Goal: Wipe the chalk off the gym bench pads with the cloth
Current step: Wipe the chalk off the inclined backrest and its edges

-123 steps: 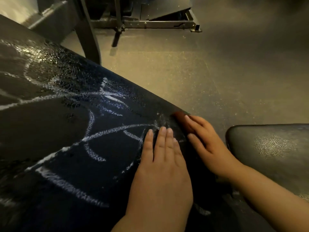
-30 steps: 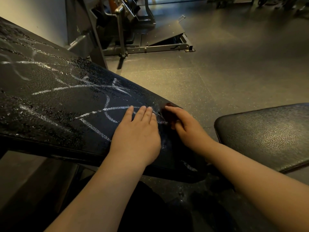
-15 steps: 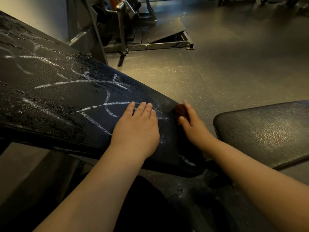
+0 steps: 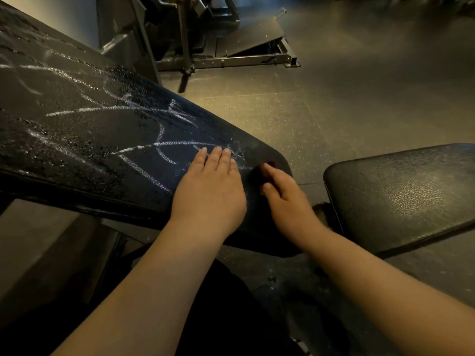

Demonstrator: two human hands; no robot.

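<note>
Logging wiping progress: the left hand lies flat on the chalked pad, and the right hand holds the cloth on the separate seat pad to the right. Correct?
No. The right hand holds the cloth on the same chalked pad as the left hand, near its end; the head view shows it.

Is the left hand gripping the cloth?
No: the left hand lies flat, fingers straight, on the back pad; the right hand holds the dark red cloth.

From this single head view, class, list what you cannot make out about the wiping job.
All in the head view:
- Cloth: only a reddish scrap shows; the right hand covers the rest.
- Back pad: upper end cut off by the left frame edge.
- Seat pad: far end cut off at right.
- Surface beneath the left hand: hidden by it.
</note>
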